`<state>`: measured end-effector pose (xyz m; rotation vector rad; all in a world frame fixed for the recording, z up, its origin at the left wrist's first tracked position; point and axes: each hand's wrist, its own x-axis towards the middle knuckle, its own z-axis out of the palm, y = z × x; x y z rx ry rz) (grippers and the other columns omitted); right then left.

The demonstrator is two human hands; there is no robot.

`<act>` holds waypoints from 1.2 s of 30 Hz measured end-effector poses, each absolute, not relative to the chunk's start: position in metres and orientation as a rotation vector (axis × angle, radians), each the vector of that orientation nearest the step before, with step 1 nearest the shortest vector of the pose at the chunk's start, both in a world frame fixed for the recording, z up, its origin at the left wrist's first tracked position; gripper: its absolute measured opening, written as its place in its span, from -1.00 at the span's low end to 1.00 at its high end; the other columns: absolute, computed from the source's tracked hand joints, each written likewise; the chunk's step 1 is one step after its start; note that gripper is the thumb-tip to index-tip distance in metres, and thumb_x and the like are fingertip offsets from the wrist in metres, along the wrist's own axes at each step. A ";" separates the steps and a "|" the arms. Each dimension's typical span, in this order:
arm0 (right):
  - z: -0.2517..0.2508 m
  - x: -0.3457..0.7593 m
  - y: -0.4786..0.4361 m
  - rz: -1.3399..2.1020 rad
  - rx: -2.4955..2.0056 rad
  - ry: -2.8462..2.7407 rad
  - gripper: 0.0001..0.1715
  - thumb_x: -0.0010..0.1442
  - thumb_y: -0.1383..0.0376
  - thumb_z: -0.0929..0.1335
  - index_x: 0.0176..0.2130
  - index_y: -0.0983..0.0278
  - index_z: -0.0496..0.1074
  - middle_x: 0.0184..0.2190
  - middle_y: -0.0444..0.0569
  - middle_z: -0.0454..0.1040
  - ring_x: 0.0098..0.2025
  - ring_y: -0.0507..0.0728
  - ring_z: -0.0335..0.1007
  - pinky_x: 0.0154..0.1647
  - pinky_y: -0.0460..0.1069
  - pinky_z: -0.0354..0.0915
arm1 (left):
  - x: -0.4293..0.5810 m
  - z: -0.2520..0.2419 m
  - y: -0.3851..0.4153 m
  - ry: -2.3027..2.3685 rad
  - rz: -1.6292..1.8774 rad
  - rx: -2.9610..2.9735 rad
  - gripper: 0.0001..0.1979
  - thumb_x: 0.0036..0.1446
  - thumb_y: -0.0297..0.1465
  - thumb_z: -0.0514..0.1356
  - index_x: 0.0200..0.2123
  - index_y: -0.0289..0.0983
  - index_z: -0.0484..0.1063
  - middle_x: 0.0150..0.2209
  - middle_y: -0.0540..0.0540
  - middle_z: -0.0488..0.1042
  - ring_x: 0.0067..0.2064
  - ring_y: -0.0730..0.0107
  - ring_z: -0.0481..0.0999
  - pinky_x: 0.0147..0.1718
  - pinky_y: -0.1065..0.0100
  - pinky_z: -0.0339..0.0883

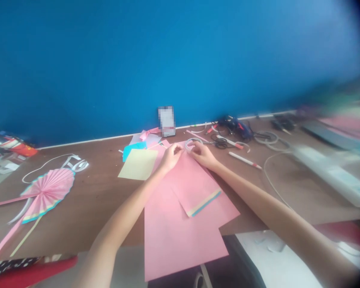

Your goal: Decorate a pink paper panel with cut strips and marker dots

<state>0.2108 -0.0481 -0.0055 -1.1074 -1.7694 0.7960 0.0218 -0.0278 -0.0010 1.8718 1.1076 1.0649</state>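
Note:
A pink paper [198, 186] with a yellow and a blue strip along its near edge lies over larger pink sheets [180, 244]. My left hand [171, 157] is closed in a pinch at the far left corner of this striped paper. My right hand [203, 155] pinches its far edge a little to the right; the fingertips are small and blurred. Just behind the right fingers is a pale ring, perhaps a tape roll [189, 143]. A yellow sheet [138, 165] and a bright blue piece of paper [133, 150] lie left of my left hand.
At left is a pleated pink paper fan [52, 188] with paper streamers. Scissors [220, 142], a white pencil-like stick [244, 160] and a dark blue tool with a cord [240, 129] lie at right. A phone [167, 121] leans against the blue wall.

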 end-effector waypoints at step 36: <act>-0.001 0.235 -0.053 0.925 -1.185 -1.109 -0.58 -0.09 0.15 0.39 -0.20 0.23 0.34 -0.48 -0.18 0.39 -0.52 0.02 0.22 -0.47 -0.07 0.16 | 0.006 0.001 -0.030 0.992 0.829 1.800 -0.58 0.09 -0.08 0.19 -0.25 -0.35 0.51 -0.37 -0.06 0.49 -0.32 0.38 0.39 -0.30 0.41 0.21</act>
